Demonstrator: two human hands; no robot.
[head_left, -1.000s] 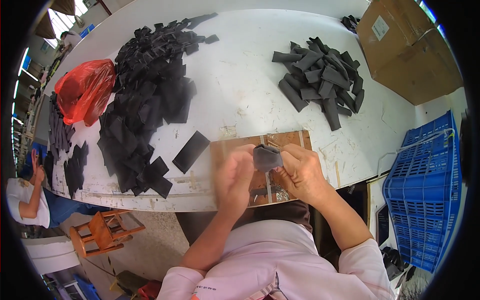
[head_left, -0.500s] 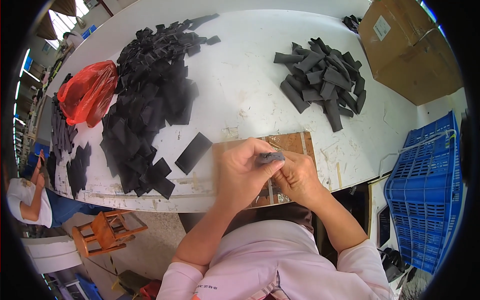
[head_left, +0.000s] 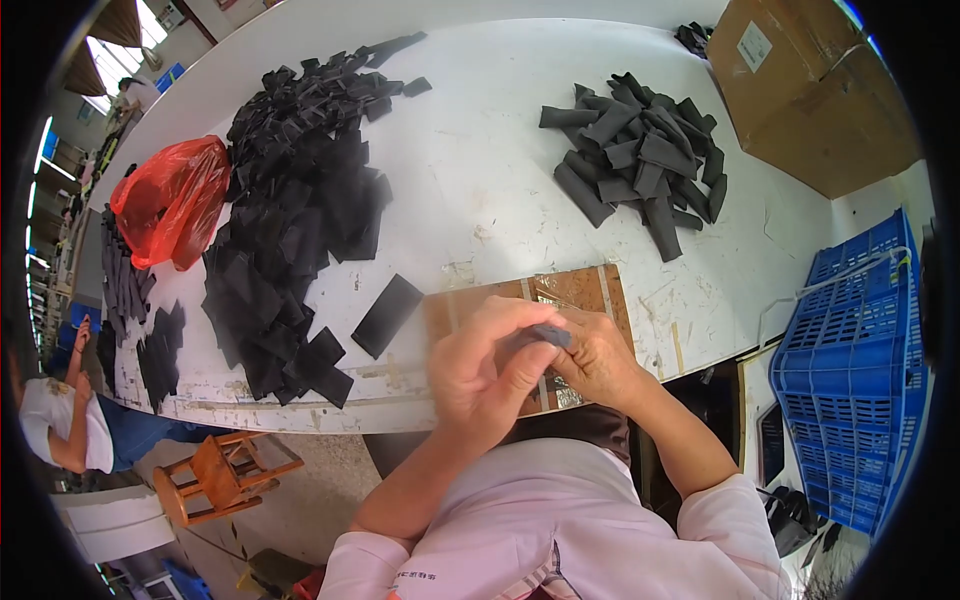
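Above a brown board (head_left: 440,312) at the table's front edge, my two hands meet around a small dark grey fabric piece (head_left: 550,334). My left hand (head_left: 480,365) curls over it, thumb and forefinger bent against its near end. My right hand (head_left: 603,362) grips it from the other side with folded fingers. Most of the piece is hidden inside my hands. Left of the board lies a single flat black rectangular piece (head_left: 388,316). Beyond it spreads a large heap of flat black pieces (head_left: 290,220). A smaller pile of rolled, tube-like dark grey pieces (head_left: 650,150) sits at the far right.
A red plastic bag (head_left: 172,205) rests by the large heap. At the right stand a cardboard box (head_left: 810,110) and a blue plastic crate (head_left: 850,380). A wooden stool (head_left: 225,478) and a person in a white shirt (head_left: 68,425) are at the left.
My left hand has shifted slightly down, its fingers arching more over the fabric piece. The piece has dropped a little in view and shows less. My right hand barely moved.
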